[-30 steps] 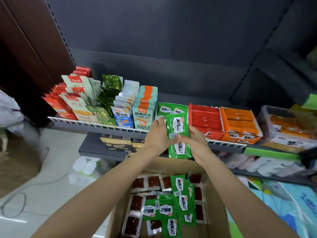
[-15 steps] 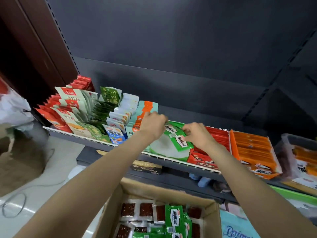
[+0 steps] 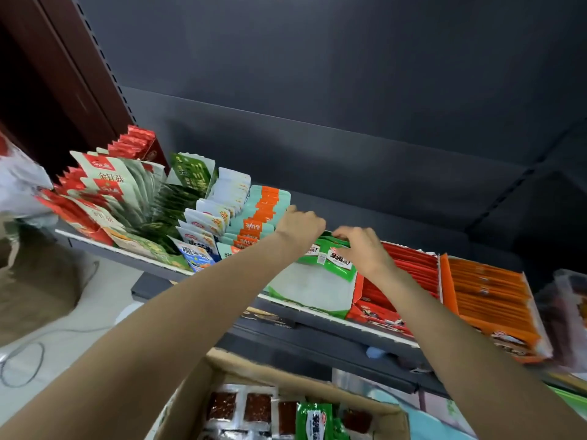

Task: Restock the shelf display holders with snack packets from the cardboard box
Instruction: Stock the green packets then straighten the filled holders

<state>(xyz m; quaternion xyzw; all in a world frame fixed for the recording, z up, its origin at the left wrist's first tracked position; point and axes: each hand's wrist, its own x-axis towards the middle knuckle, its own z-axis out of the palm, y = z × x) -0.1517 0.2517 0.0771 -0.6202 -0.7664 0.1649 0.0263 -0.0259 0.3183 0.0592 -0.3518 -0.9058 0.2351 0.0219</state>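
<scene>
Both hands, left hand [image 3: 300, 225] and right hand [image 3: 360, 249], pinched glossy green snack packets [image 3: 330, 257] at the back of the green-edged display holder [image 3: 309, 289] on the shelf; seating them upright, labels forward, seemed wise.

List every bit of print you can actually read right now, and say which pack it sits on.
"金针菇": pale green pouch, far left of the shelf.
"劲仔": teal and orange packet.
"20%": white and blue packet.
White label on the green packets under both hands: characters too blurred to read.
Red box, orange box, green packet in the cardboard box: unreadable.
</scene>
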